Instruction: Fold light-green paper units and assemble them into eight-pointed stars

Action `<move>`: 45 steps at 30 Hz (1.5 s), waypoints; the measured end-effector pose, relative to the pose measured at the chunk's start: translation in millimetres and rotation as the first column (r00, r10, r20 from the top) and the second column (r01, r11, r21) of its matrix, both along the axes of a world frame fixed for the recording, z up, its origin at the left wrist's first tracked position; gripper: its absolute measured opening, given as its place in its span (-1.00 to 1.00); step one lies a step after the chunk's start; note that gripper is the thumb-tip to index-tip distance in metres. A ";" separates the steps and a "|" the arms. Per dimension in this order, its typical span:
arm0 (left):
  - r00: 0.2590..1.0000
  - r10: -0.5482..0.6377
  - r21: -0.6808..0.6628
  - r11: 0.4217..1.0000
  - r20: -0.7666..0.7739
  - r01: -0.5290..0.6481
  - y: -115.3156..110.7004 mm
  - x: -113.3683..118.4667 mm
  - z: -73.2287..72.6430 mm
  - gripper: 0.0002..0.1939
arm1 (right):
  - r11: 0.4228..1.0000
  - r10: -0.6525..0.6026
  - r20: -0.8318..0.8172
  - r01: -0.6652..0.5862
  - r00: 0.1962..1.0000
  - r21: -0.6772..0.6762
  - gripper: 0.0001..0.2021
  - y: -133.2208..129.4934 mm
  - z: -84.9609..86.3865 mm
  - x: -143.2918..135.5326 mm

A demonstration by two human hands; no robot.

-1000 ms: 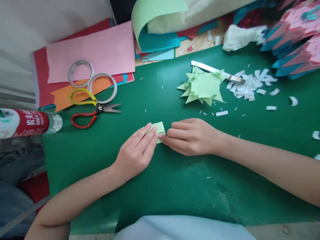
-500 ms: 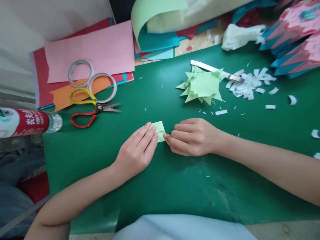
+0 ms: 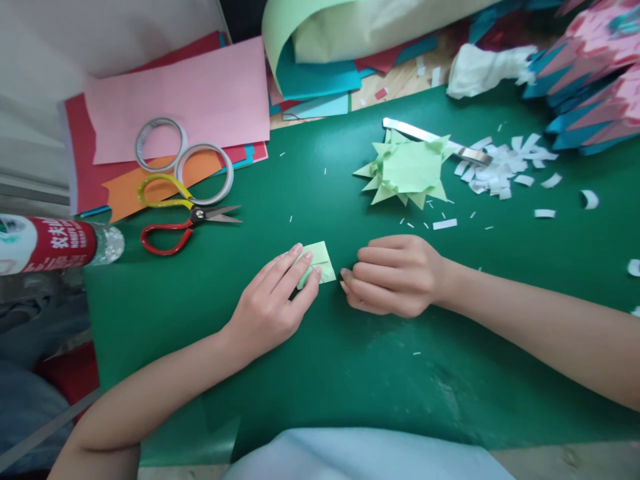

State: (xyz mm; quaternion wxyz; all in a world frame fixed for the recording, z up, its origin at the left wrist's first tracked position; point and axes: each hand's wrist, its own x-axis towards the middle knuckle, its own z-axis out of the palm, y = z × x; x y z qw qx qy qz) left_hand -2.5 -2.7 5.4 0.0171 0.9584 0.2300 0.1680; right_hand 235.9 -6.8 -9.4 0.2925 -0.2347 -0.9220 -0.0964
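A small folded piece of light green paper [image 3: 321,255] lies on the green tabletop in front of me. My left hand [image 3: 273,303] rests on it from the left, fingers stretched out and pressing it down, so its left part is hidden. Just right of the paper, a small gap away, is my right hand [image 3: 395,277]. Its fingers are curled in, thumb against the forefinger, and nothing shows between them. Beyond that hand sits a spiky light green folded-paper piece [image 3: 413,167], with a metal tweezers-like strip [image 3: 425,135] touching its back.
Scissors [image 3: 199,213] and two tape rolls [image 3: 206,175] lie at the left by coloured paper sheets [image 3: 185,100]. A bottle [image 3: 60,245] lies at the left edge. White paper scraps [image 3: 495,167] and pink-blue folded-paper work [image 3: 595,87] are at the right.
My right hand has drawn back to the right, off the paper's edge. My left thumb has moved up slightly on the paper, baring more of its lower right corner.
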 end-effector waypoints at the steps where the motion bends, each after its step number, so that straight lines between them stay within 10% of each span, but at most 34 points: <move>1: 1.000 0.001 0.005 1.000 0.003 -0.001 0.0 0.1 0.2 -0.74 | 1.000 -0.023 -0.013 0.023 1.000 -0.010 -0.67 0.6 -0.1 0.3; 12: 1.000 0.003 -0.049 0.999 -0.002 -0.003 -0.2 -0.4 1.7 -0.66 | 0.955 -0.192 0.030 0.194 0.981 -0.224 -0.85 9.7 6.9 -6.0; 30: 0.996 -0.021 0.000 1.000 0.084 0.021 -2.5 2.8 -1.1 -0.71 | 0.996 -0.092 0.066 0.091 0.994 0.006 -0.85 4.6 7.5 -4.1; 45: 0.999 -0.038 0.015 0.999 0.035 0.038 -3.2 2.5 3.5 -0.73 | 0.980 0.012 0.078 0.004 0.997 -0.198 -0.77 9.4 4.4 0.0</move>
